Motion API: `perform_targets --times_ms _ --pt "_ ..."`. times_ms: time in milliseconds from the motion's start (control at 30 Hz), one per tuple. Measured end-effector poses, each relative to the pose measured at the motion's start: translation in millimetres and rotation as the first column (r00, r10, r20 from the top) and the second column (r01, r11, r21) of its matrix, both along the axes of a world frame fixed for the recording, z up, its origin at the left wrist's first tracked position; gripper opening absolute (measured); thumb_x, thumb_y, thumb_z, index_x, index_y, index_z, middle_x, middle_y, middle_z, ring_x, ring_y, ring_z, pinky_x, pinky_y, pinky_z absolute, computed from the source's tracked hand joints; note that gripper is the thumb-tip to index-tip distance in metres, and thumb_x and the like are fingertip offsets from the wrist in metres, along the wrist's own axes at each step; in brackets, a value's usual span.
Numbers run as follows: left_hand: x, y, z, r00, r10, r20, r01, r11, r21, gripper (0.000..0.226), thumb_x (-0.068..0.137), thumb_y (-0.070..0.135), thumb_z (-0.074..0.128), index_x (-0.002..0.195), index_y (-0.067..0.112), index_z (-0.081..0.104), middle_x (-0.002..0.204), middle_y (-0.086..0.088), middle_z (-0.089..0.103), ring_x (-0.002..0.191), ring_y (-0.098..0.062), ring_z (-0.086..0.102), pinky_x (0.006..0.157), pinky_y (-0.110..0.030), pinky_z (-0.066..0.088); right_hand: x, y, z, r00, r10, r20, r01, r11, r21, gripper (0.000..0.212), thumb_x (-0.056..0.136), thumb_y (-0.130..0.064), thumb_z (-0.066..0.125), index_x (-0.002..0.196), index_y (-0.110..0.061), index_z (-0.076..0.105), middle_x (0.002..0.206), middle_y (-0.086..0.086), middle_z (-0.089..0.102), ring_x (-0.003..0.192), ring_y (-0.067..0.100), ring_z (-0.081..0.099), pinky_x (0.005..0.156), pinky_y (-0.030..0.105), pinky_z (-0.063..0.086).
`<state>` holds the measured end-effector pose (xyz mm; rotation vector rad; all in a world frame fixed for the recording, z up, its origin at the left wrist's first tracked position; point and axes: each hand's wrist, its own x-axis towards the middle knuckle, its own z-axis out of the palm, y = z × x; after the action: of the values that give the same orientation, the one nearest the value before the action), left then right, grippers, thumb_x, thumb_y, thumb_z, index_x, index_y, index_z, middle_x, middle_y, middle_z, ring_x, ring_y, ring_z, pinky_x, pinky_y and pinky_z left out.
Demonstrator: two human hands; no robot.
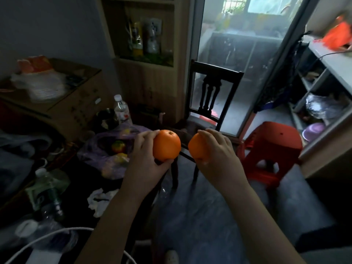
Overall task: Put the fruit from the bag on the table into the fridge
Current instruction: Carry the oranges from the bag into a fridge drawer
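My left hand [144, 161] grips an orange [167, 145] from its left side, fingers over the top and thumb underneath. My right hand [217, 155] holds a second orange [197, 147], its fingers wrapped over most of the fruit. Both oranges hang in the air to the right of the table, close together but apart. A thin purple plastic bag [99, 149] lies open on the dark table [80, 187] just left of my left hand. Inside it I see an apple [118, 147] and other yellowish fruit. No fridge is in view.
A dark wooden chair [209, 103] stands just beyond my hands, and a red plastic stool [270, 147] to its right. Water bottles [122, 111], a crumpled tissue [101, 201] and clutter crowd the table. Grey shelves [323, 88] line the right wall. A glass door [242, 54] is ahead.
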<state>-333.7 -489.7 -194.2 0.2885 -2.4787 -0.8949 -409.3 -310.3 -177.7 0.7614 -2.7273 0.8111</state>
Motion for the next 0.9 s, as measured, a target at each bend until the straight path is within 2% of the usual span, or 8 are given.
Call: perform_targets --times_ms 100,267,400,567,667,767,900 --pt "37 28 -4 1.0 -0.003 0.001 0.003 1.0 0.0 0.077 0.07 0.03 0.08 0.134 0.024 0.039 0.137 0.003 0.033 0.114 -0.003 0.033 0.085 -0.024 0.037 39 28 -7 0.999 -0.017 0.029 0.018 1.0 -0.015 0.07 0.078 -0.026 0.071 0.14 -0.028 0.038 0.146 -0.004 0.036 0.133 0.02 0.03 0.097 0.035 0.04" --pt "97 68 -20 0.999 -0.042 0.027 0.041 0.999 0.023 0.076 0.072 0.032 0.079 0.135 0.024 0.039 0.135 0.007 0.031 0.111 0.006 0.029 0.086 -0.022 0.035 102 71 -26 0.998 -0.024 0.055 0.024 1.0 0.001 0.069 0.078 -0.025 0.071 0.14 -0.027 0.039 0.145 -0.004 0.037 0.132 0.02 0.032 0.09 0.032 0.042" --pt "137 90 -24 0.998 -0.06 0.034 0.059 0.998 0.023 0.075 0.072 0.034 0.078 0.136 0.022 0.04 0.133 0.008 0.032 0.109 0.006 0.031 0.078 -0.004 0.031 136 91 -31 0.997 -0.017 0.071 0.015 0.999 0.035 0.073 0.077 -0.026 0.072 0.14 -0.029 0.037 0.146 -0.005 0.035 0.132 0.02 0.031 0.089 0.035 0.044" --pt "161 104 -18 0.995 -0.097 0.035 0.097 0.995 0.0 0.075 0.073 0.035 0.078 0.136 0.023 0.039 0.133 0.009 0.031 0.108 0.007 0.031 0.078 0.0 0.029 161 107 -28 0.996 -0.046 0.071 0.044 0.999 0.024 0.072 0.077 -0.027 0.073 0.14 -0.028 0.038 0.146 -0.004 0.036 0.132 0.021 0.032 0.088 0.035 0.044" --pt "163 111 -14 0.99 -0.133 0.036 0.133 0.991 -0.008 0.076 0.072 0.033 0.078 0.136 0.024 0.039 0.134 0.008 0.03 0.112 0.003 0.033 0.083 -0.007 0.032 172 119 -27 0.996 -0.08 0.049 0.081 0.997 -0.013 0.07 0.077 -0.027 0.073 0.139 -0.026 0.04 0.144 -0.003 0.039 0.13 0.022 0.035 0.087 0.034 0.043" --pt "158 120 -13 0.978 -0.205 0.024 0.205 0.979 0.018 0.076 0.071 0.028 0.079 0.136 0.021 0.04 0.135 0.004 0.032 0.117 -0.008 0.039 0.088 -0.025 0.045 182 133 -25 0.989 -0.141 0.039 0.142 0.99 -0.025 0.069 0.077 -0.027 0.073 0.138 -0.024 0.041 0.143 -0.002 0.041 0.129 0.022 0.037 0.088 0.034 0.043" --pt "154 133 -17 0.956 -0.294 0.021 0.294 0.956 -0.001 0.076 0.068 0.026 0.081 0.134 0.019 0.043 0.132 0.002 0.035 0.117 -0.015 0.044 0.091 -0.032 0.043 199 154 -23 0.97 -0.24 0.033 0.241 0.97 -0.036 0.068 0.075 -0.025 0.074 0.136 -0.022 0.044 0.14 0.0 0.044 0.127 0.023 0.04 0.091 0.036 0.044"
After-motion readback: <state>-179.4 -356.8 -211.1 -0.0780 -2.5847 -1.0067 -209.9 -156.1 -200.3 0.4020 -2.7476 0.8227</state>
